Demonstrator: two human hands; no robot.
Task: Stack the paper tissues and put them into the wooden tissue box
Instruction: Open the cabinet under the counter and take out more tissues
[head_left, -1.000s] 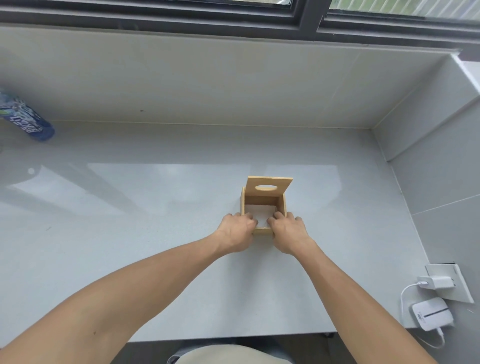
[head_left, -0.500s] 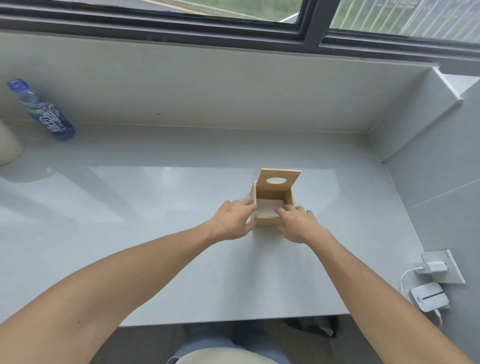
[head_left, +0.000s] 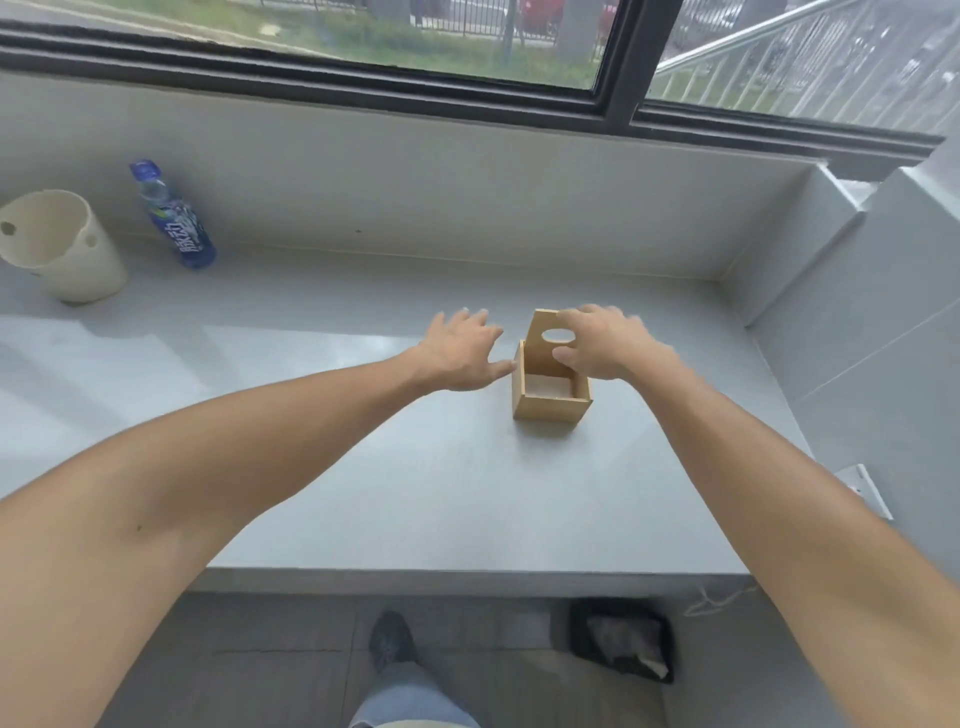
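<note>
The wooden tissue box (head_left: 550, 406) stands on the grey counter, right of centre. Its lid (head_left: 540, 340), with an oval hole, is raised upright at the back. Inside the box lies a pale stack of paper tissues (head_left: 550, 387). My right hand (head_left: 608, 343) is on the lid, thumb on its front face and fingers over its top edge. Just left of the box, my left hand (head_left: 462, 348) holds nothing. Its fingers are spread and the thumb tip touches the box's left wall.
A blue-labelled water bottle (head_left: 174, 221) and a cream bucket (head_left: 62, 249) stand at the back left. The counter ends at a wall on the right, with a white socket plate (head_left: 865, 491). Below the front edge (head_left: 467, 574), a dark bag (head_left: 621, 642) lies on the floor.
Both hands left the box's front rim and moved further back. The right hand went up to the raised lid and the left hand opened beside the box. The view pulled back.
</note>
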